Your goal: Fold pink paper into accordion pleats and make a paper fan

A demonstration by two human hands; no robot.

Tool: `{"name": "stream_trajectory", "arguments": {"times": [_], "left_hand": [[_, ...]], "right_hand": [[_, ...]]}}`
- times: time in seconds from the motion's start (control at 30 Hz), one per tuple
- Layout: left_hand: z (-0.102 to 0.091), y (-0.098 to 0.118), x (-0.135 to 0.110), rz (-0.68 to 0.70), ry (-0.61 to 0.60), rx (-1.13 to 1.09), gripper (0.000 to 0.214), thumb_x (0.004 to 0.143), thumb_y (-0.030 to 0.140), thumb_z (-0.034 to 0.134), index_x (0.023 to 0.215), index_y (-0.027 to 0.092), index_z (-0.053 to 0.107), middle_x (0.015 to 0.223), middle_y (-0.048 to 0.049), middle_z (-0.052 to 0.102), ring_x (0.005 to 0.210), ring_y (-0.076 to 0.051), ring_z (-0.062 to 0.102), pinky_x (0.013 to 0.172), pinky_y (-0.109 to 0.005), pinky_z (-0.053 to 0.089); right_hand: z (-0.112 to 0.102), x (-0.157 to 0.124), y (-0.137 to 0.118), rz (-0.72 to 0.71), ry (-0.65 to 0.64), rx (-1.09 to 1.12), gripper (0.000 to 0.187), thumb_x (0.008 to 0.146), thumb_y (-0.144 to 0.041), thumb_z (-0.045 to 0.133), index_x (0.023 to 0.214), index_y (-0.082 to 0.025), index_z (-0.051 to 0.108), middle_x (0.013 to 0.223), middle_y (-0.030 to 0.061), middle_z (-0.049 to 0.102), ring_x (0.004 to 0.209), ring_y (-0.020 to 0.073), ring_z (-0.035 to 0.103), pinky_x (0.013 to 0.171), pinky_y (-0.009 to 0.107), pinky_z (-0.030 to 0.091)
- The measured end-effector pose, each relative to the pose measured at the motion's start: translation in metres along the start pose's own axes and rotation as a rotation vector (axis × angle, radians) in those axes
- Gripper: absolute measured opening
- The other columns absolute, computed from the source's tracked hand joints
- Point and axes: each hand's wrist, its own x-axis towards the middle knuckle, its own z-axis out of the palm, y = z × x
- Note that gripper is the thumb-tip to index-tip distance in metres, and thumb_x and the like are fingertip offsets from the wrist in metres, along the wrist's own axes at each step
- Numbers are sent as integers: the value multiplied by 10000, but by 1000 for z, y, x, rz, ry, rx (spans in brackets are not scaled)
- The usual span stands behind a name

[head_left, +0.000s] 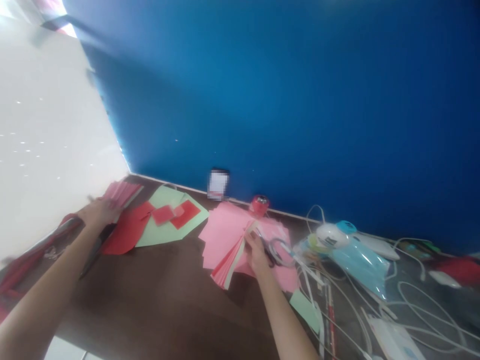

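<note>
"As you look over the table point(157, 300), what lies nearest, by the pink sheets point(221, 225)?"

"A pale green strip point(305, 312), off their near right corner. Over them is a pleated bundle point(228, 267), pink to red with a whitish side, its folds fanning out at the near end."

"And the grip?"

"The right hand point(257, 250) pinches that bundle near its upper end."

"Any containers?"

"Right of the sheets, a glossy light-blue plastic pouch point(362, 262); I can't tell its contents."

"Farther?"

"Left of the sheets, past green paper point(161, 235) and red paper point(127, 232), the left hand point(99, 210) touches another pink bundle point(125, 192); blur hides its grip."
</note>
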Motion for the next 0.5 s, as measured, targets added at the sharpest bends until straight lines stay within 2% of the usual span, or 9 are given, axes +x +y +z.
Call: {"name": "stream_trajectory", "arguments": {"times": [0.13,0.27,0.37,0.43,0.5], "left_hand": [[-6,-1,-5,42,-55,5,438,718,453,539,983,113,617,956,-135,597,888,-342,550,731,-473,423],[-2,-4,-13,111,46,-24,280,823,300,418,940,132,609,988,-53,579,943,-258,528,805,-366,429],[2,2,-25,201,201,-62,263,843,261,398,989,150,587,982,-31,586,998,-249,513,876,-374,408],[5,14,-40,333,349,-137,259,848,249,397,1018,164,574,995,-30,604,1001,-233,525,892,-371,409],[8,33,-59,524,404,-243,249,851,243,401,1000,171,587,1047,-42,615,993,-208,544,907,-343,410]], "right_hand": [[6,-6,-2,-85,0,-187,353,589,-420,737,819,-189,601,699,-17,626,630,132,584,581,238,458],[-1,-3,-7,-140,24,-323,343,609,-434,716,789,-166,600,638,-3,609,588,149,552,586,270,446],[-13,3,-9,-338,193,-641,403,608,-430,704,878,-152,595,731,54,626,726,228,568,731,380,444],[-18,6,-9,-520,352,-875,531,621,-430,687,1027,-117,550,899,135,613,905,303,537,831,471,398],[-19,7,-10,-692,424,-1019,646,664,-427,654,1165,-68,461,1080,216,537,1073,351,443,896,527,342]]}}
